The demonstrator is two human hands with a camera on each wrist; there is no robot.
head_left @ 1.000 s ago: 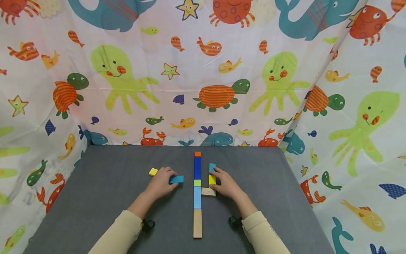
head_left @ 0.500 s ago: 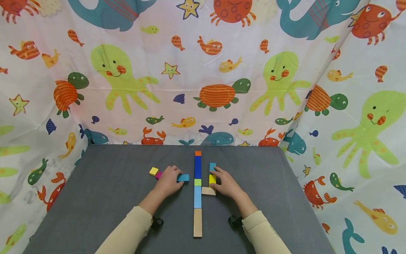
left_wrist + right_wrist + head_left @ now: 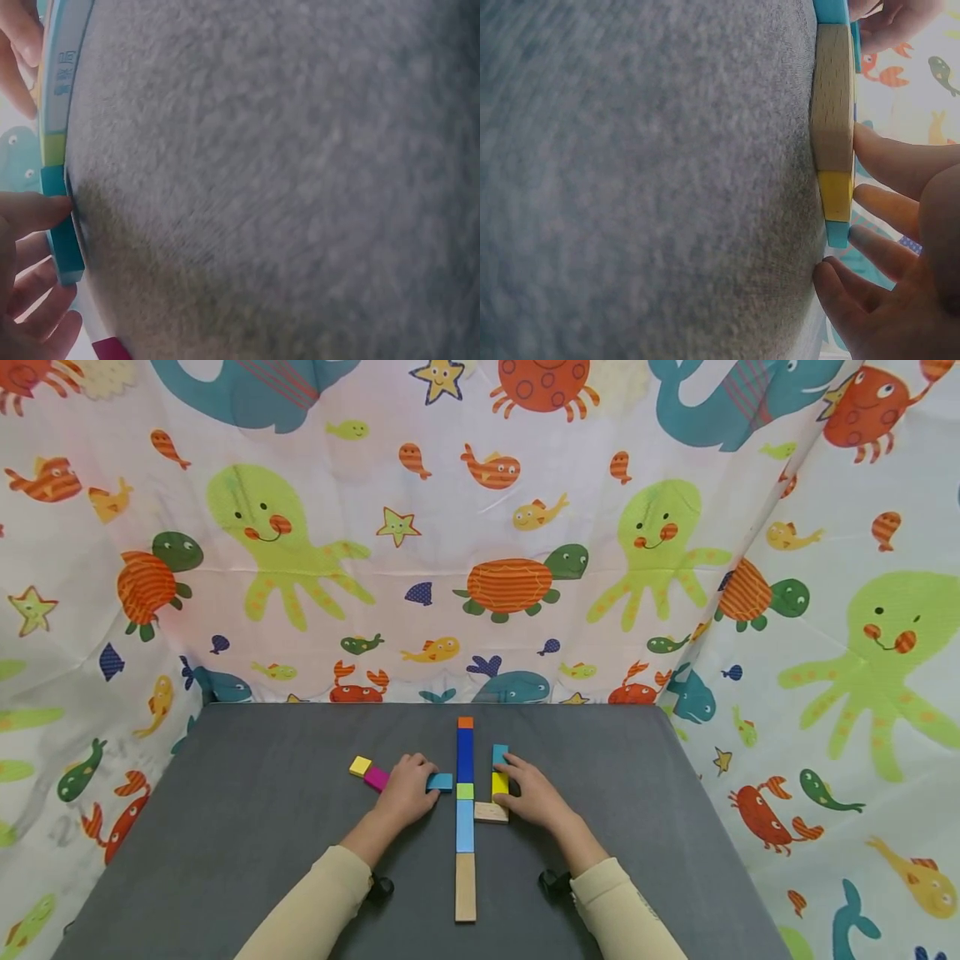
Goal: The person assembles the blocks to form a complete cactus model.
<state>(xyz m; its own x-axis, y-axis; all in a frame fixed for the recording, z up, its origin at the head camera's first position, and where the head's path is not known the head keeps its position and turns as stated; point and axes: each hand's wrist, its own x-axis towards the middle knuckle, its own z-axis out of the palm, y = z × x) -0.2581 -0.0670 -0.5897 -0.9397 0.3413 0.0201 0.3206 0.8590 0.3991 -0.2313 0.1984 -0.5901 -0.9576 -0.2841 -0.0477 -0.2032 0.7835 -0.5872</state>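
Observation:
My left hand pinches a blue block between thumb and fingers. The block lies crosswise, its right end close beside the green block of a straight column; whether they touch I cannot tell. That column also has an orange block, a dark blue block, a light blue block and a long wooden block. Right of it, my right hand rests relaxed fingertips against a yellow block and a small blue block. A short wooden block joins the yellow one to the column.
A small yellow block and a magenta block lie end to end at a slant, left of my left hand. Everything lies on a grey cloth-covered table. A sea-animal curtain stands behind and at the sides.
My left hand has slid right, bringing the blue block up to the column. The magenta block has come into view behind it. My right hand has stayed at its blocks.

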